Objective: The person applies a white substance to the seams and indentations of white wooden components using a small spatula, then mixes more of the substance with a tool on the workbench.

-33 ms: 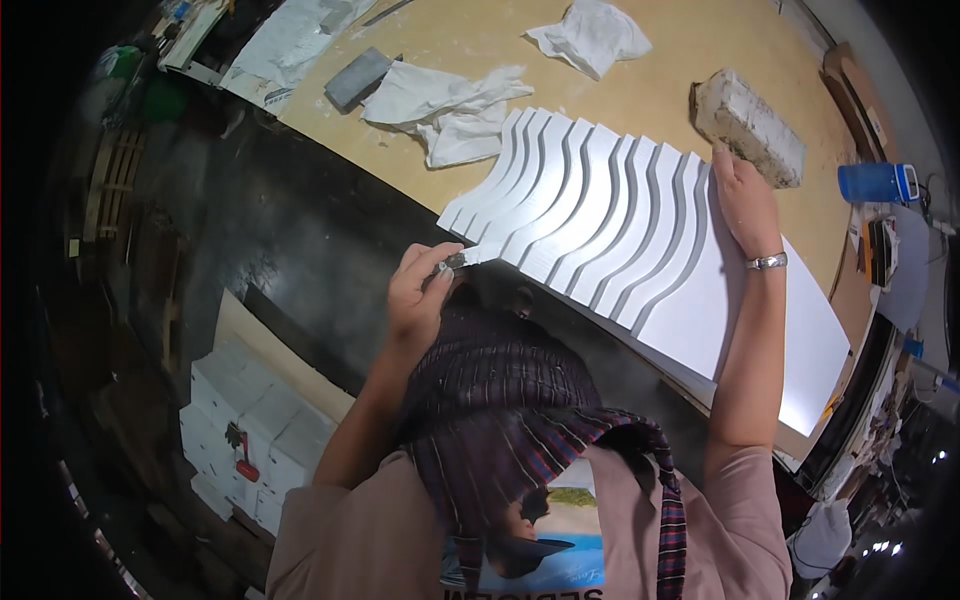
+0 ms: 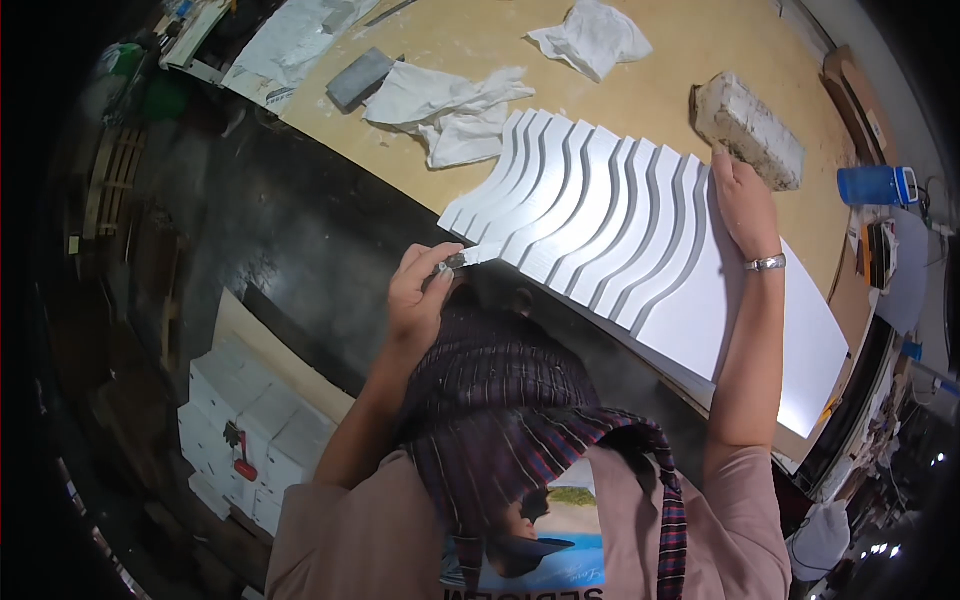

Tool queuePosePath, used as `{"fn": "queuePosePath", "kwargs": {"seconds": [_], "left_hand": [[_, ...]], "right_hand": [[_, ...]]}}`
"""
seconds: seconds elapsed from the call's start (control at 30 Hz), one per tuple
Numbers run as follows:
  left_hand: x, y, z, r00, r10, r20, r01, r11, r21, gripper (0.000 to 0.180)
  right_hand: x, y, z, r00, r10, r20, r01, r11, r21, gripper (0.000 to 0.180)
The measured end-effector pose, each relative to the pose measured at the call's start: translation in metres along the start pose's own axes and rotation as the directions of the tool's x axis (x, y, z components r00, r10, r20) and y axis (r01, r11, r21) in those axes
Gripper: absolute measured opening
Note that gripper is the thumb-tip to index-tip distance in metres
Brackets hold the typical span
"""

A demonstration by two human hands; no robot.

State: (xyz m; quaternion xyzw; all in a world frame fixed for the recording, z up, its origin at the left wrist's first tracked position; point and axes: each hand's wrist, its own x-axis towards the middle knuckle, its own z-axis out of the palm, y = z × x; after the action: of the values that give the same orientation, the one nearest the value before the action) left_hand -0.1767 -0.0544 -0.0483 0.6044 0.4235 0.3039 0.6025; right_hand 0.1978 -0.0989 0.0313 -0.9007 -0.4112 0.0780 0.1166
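A white panel with wavy raised steps point(image 2: 690, 325) lies across the near edge of the wooden table. My left hand point(image 2: 418, 290) is closed round the dark handle of what looks like a putty knife point(image 2: 483, 254). Its pale blade meets the panel's near edge toward the left end. Over the plain right part of the panel lies my right hand point(image 2: 745, 205), a metal-banded watch at its wrist. Its fingers reach the panel's far edge and grip it there, just beside a stained, pale brick-shaped block point(image 2: 750, 120).
Crumpled white cloths point(image 2: 450, 110) lie beyond the panel, beside a grey block point(image 2: 360, 80). Another white cloth point(image 2: 592, 38) rests farther back on the tabletop point(image 2: 460, 40). At the right stands a blue jug point(image 2: 870, 185). White boxes point(image 2: 245, 400) are stacked at the lower left.
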Motion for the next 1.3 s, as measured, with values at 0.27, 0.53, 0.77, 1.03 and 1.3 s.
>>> {"fn": "queuePosePath", "kwargs": {"seconds": [0.27, 0.53, 0.77, 1.03, 1.3], "left_hand": [[-0.004, -0.010, 0.002, 0.978, 0.206, -0.034, -0.196, 0.960, 0.201, 0.028], [-0.003, 0.001, 0.007, 0.985, 0.156, -0.078, -0.142, 0.976, 0.167, 0.028], [0.004, 0.001, 0.005, 0.974, 0.225, -0.029, -0.206, 0.931, 0.302, 0.029], [0.012, -0.004, 0.007, 0.967, 0.238, -0.086, -0.207, 0.939, 0.273, 0.029], [0.014, 0.000, 0.007, 0.974, 0.226, -0.023, -0.208, 0.930, 0.304, 0.028]], "right_hand": [[-0.007, -0.010, -0.006, 0.998, 0.021, 0.056, -0.022, 1.000, 0.005, 0.058], [-0.002, -0.006, -0.005, 0.997, 0.018, 0.069, -0.019, 1.000, 0.015, 0.059], [-0.001, -0.007, -0.008, 0.991, 0.042, 0.124, -0.045, 0.999, 0.026, 0.059], [-0.003, -0.007, -0.007, 0.993, 0.035, 0.110, -0.037, 0.999, 0.020, 0.059], [-0.003, -0.007, -0.007, 0.993, 0.031, 0.112, -0.033, 0.999, 0.020, 0.059]]}}
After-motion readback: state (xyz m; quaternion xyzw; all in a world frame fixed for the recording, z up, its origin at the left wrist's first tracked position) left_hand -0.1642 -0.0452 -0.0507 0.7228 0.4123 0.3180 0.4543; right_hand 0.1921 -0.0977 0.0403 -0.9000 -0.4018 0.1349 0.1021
